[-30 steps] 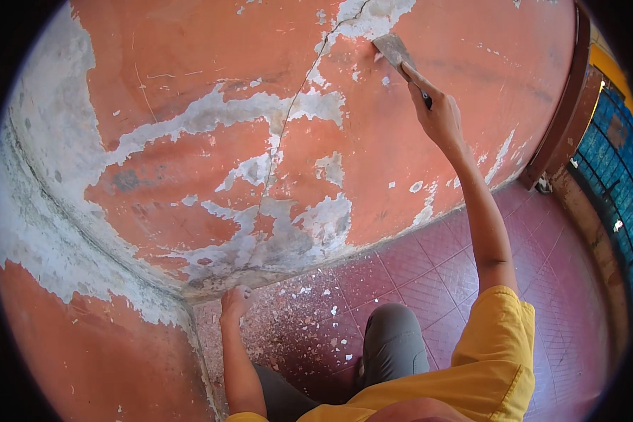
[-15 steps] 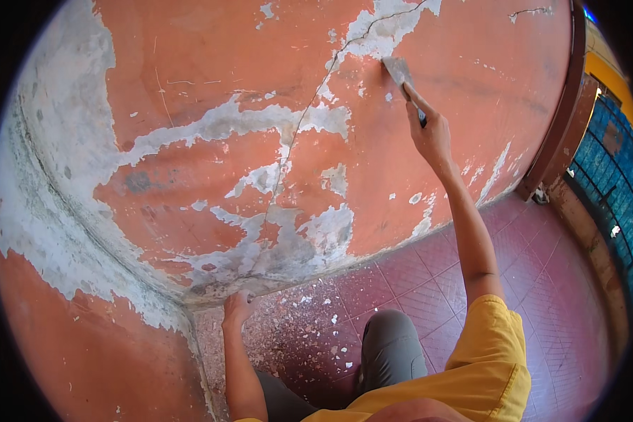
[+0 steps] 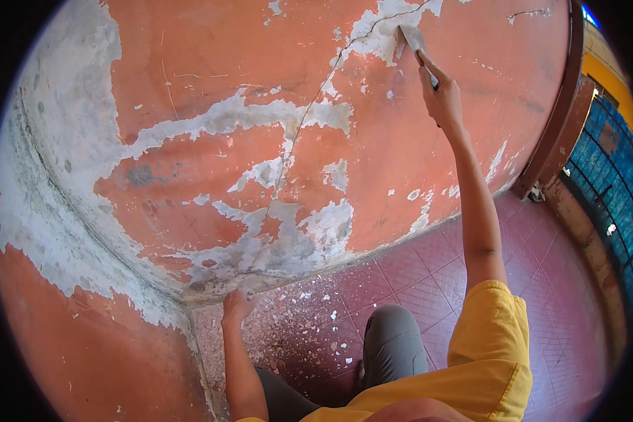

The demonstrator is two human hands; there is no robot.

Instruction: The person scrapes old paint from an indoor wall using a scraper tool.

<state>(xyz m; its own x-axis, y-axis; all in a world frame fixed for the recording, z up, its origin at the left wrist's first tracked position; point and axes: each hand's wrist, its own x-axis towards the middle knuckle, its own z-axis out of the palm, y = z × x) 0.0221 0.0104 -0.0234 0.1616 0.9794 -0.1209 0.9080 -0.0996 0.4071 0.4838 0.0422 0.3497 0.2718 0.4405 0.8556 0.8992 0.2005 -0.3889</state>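
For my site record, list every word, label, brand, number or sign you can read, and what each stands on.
None: no readable text shows on the wall, the floor or the yellow shirt.
The pale lines on the wall look like scratches, not letters.
The scraper in the right hand is too small and partly covered to tell if it is marked.

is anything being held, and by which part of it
The right hand grips a flat scraper by its handle; whether the left hand holds anything cannot be told.
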